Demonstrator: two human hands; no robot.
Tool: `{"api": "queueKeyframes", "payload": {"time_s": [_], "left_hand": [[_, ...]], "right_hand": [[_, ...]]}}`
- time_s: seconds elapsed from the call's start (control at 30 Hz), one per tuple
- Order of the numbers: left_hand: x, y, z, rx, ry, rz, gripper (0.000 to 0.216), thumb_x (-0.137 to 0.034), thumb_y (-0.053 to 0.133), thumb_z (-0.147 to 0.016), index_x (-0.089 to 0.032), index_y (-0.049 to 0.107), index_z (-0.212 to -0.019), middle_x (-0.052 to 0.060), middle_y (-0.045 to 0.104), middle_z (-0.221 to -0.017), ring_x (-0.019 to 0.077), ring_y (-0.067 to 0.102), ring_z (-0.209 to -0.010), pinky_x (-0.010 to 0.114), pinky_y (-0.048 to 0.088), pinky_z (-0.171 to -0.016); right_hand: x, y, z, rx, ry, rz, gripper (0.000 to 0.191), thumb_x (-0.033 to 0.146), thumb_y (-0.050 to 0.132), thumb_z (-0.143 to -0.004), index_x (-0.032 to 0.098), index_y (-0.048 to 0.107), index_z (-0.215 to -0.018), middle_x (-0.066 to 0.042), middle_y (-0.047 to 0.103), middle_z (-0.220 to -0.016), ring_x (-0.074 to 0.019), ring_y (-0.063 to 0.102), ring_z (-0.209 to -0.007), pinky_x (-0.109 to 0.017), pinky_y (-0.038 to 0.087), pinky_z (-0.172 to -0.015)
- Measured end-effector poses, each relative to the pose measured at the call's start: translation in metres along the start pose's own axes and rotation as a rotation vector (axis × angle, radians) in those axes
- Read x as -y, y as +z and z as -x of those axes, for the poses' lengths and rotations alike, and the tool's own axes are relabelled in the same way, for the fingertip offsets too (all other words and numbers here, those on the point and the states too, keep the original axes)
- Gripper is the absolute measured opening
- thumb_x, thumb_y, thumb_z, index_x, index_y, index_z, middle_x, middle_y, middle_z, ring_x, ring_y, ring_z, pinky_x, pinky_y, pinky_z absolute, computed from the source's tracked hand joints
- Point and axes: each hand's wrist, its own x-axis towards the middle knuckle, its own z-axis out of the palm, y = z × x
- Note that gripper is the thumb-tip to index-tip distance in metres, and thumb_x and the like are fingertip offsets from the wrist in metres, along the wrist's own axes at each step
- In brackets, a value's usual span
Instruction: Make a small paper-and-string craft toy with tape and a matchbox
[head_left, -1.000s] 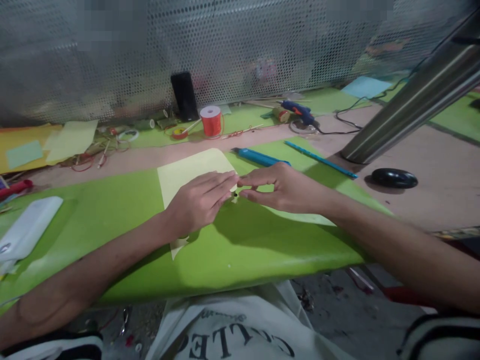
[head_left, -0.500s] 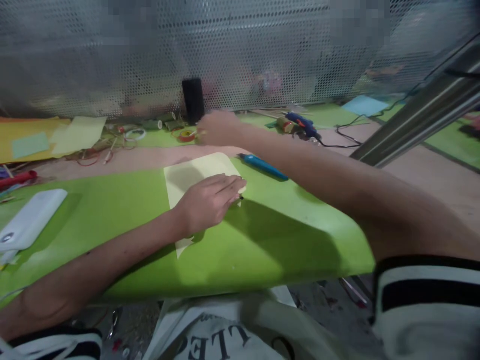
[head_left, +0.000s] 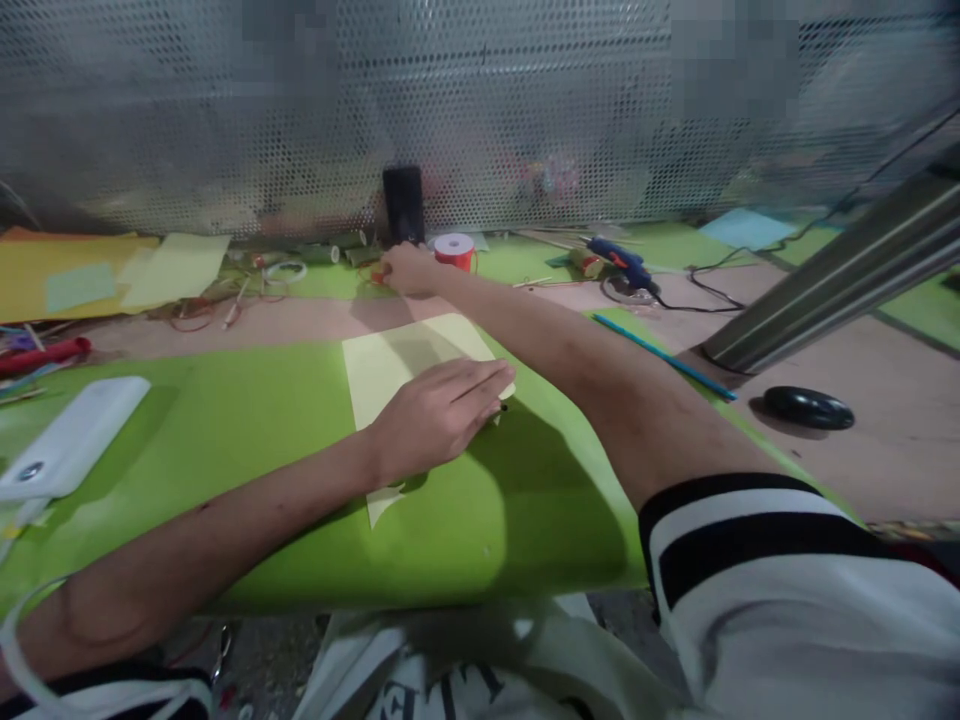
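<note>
My left hand lies flat on a pale yellow sheet of paper on the green mat, fingers stretched out and pressing it down. A small dark thing shows at its fingertips. My right arm reaches far across the table. My right hand is at the back, by a small red roll of tape, its fingers curled down on it. A red spool of thread stands just right of that hand, and a black phone leans on the mesh wall behind.
A white power bank lies at the left. A blue glue gun with its cable, a blue stick, a black oval object and a slanted metal post are at the right. Yellow sheets and wire scraps lie at the back left.
My right hand left the paper, reached to the back and now rests lower and further left, by the red tape roll. The red spool is uncovered again. My left hand stayed on the paper.
</note>
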Motion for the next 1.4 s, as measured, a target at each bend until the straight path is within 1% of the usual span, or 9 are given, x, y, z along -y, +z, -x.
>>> {"api": "queueKeyframes", "payload": {"time_s": [0.1,0.2,0.3,0.47,0.7,0.87,1.07,1.23,1.4], "left_hand": [[0.000,0.000,0.000,0.009,0.006,-0.020,0.031,-0.017,0.045,-0.101,-0.005,0.059,-0.127,0.017,0.069,-0.128,0.0213,0.067,-0.118,0.039,0.057,-0.103],[-0.001,-0.001,-0.001,0.003,0.007,-0.022,0.030,-0.018,0.046,-0.101,-0.005,0.060,-0.124,0.016,0.070,-0.126,0.0214,0.069,-0.115,0.038,0.058,-0.102],[-0.001,-0.002,-0.002,-0.003,0.001,-0.019,0.031,-0.021,0.046,-0.101,-0.005,0.061,-0.124,0.017,0.071,-0.125,0.0217,0.070,-0.114,0.039,0.059,-0.099],[-0.002,-0.003,-0.003,0.010,-0.007,-0.040,0.034,-0.024,0.050,-0.100,-0.005,0.061,-0.125,0.016,0.071,-0.125,0.0230,0.069,-0.115,0.040,0.058,-0.099],[-0.002,-0.011,-0.004,0.047,-0.066,-0.061,0.045,-0.038,0.049,-0.099,-0.007,0.059,-0.131,0.018,0.067,-0.132,0.0252,0.068,-0.117,0.044,0.056,-0.100],[0.006,-0.022,-0.004,0.001,-0.061,-0.097,0.048,-0.044,0.046,-0.099,-0.008,0.062,-0.127,0.017,0.069,-0.128,0.0253,0.069,-0.112,0.043,0.057,-0.095],[0.020,-0.048,-0.007,-0.026,-0.154,-0.133,0.041,-0.035,0.048,-0.097,-0.012,0.062,-0.128,0.014,0.069,-0.129,0.0259,0.065,-0.120,0.043,0.051,-0.101],[0.018,-0.067,-0.015,-0.087,-0.182,-0.170,0.025,-0.030,0.050,-0.096,-0.019,0.067,-0.110,0.006,0.077,-0.110,0.0222,0.071,-0.102,0.040,0.054,-0.091],[0.014,-0.068,-0.016,-0.072,-0.111,-0.150,0.019,-0.028,0.053,-0.093,-0.021,0.067,-0.105,0.006,0.077,-0.107,0.0247,0.071,-0.102,0.043,0.052,-0.090]], "right_hand": [[-0.008,-0.015,0.005,-0.116,-0.016,-0.126,0.023,0.026,0.053,-0.097,0.015,0.066,-0.112,-0.010,0.067,-0.117,-0.0246,0.057,-0.116,-0.044,0.043,-0.103],[-0.016,-0.036,0.016,-0.191,-0.065,-0.449,0.016,0.025,0.057,-0.095,0.014,0.062,-0.106,-0.005,0.069,-0.107,-0.0157,0.062,-0.097,-0.032,0.050,-0.093],[-0.020,-0.052,0.035,-0.128,-0.053,-0.804,0.003,0.016,0.051,-0.097,0.016,0.053,-0.098,-0.001,0.070,-0.102,-0.0072,0.063,-0.074,-0.024,0.054,-0.075],[-0.024,-0.057,0.072,-0.106,0.036,-1.106,0.022,0.005,0.058,-0.091,0.019,0.047,-0.078,0.002,0.067,-0.077,-0.0081,0.065,-0.065,-0.023,0.057,-0.067],[-0.041,-0.067,0.128,-0.111,0.012,-1.027,0.021,0.024,0.067,-0.091,0.015,0.068,-0.072,0.000,0.067,-0.068,-0.0103,0.066,-0.069,-0.022,0.058,-0.069],[-0.055,-0.068,0.166,-0.178,0.101,-1.003,0.026,0.041,0.072,-0.086,0.017,0.074,-0.074,-0.002,0.071,-0.071,-0.0126,0.068,-0.069,-0.027,0.060,-0.074],[-0.058,-0.077,0.243,-0.152,0.157,-0.981,0.052,0.070,0.066,-0.078,0.019,0.073,-0.074,-0.006,0.072,-0.083,-0.0174,0.070,-0.080,-0.036,0.060,-0.082],[-0.056,-0.083,0.326,-0.143,0.312,-0.805,0.057,0.076,0.067,-0.073,0.019,0.073,-0.076,-0.009,0.071,-0.076,-0.0221,0.068,-0.072,-0.036,0.056,-0.064],[-0.056,-0.077,0.374,-0.384,0.246,-0.726,0.063,0.072,0.046,-0.090,0.024,0.055,-0.050,-0.009,0.067,-0.069,-0.0219,0.068,-0.066,-0.036,0.052,-0.056]]}}
